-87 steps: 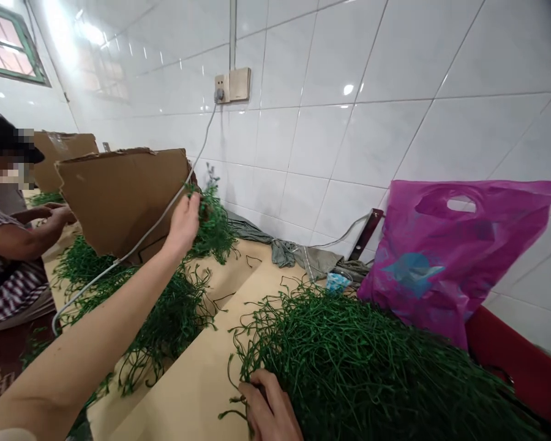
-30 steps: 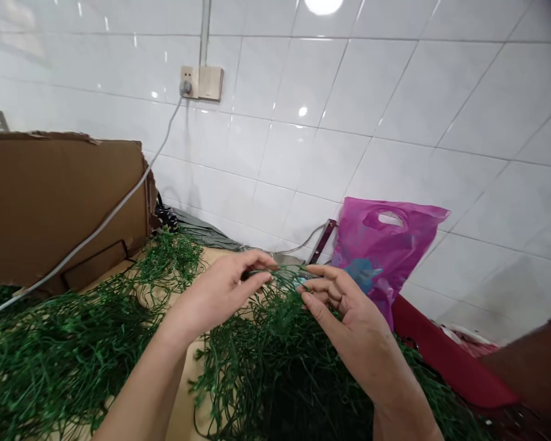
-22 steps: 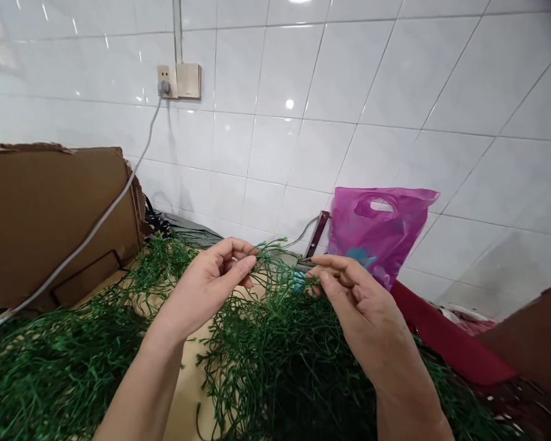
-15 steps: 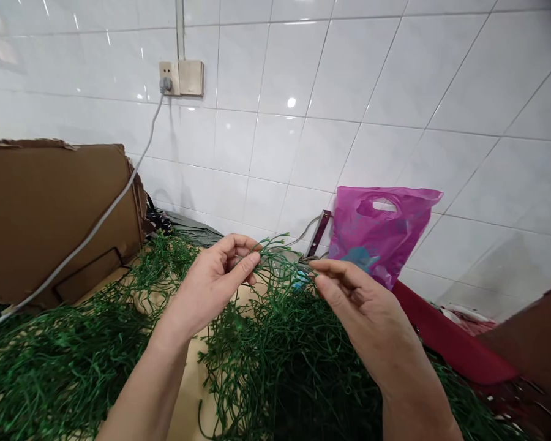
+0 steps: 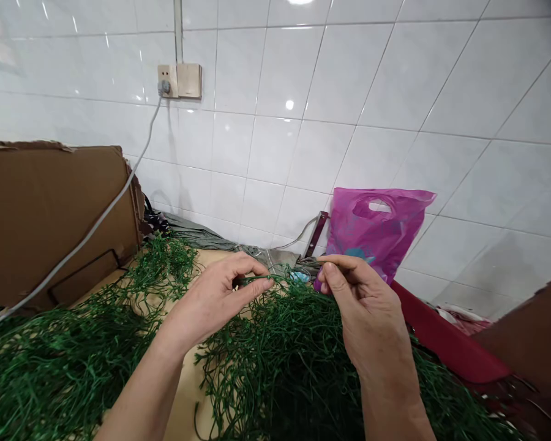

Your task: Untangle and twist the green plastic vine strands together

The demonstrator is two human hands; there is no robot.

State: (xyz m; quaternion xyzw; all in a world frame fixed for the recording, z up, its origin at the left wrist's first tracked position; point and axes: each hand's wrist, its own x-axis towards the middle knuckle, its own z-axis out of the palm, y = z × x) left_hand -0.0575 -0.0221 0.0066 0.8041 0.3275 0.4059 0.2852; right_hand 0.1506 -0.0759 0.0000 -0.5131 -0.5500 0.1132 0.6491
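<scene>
Thin green artificial-looking stems are pinched between the thumb and fingers of my left hand [image 5: 223, 291], above a big tangled pile of green stems [image 5: 294, 343]. The tips of the pinched stems point right, toward my other hand. My right hand [image 5: 367, 300] is closed, thumb and index finger close together, just right of those tips. A small purple bit [image 5: 318, 282] shows by its fingertips; whether it is held I cannot make out. A second heap of green stems [image 5: 73, 361] spreads on the tan surface [image 5: 190, 392] at the left.
A cardboard box [image 5: 50, 214] stands at the left with a grey cable [image 5: 110, 205] passing in front, up to a wall socket [image 5: 166, 79]. A purple plastic bag [image 5: 376, 226] leans against the tiled wall [image 5: 275, 147]. Red material [image 5: 450, 343] lies at the right.
My left hand has moved slightly down and right, lowering its stems toward the pile. The right hand has shifted a little, its fingertips now apart from the stems, with a purple bit showing there.
</scene>
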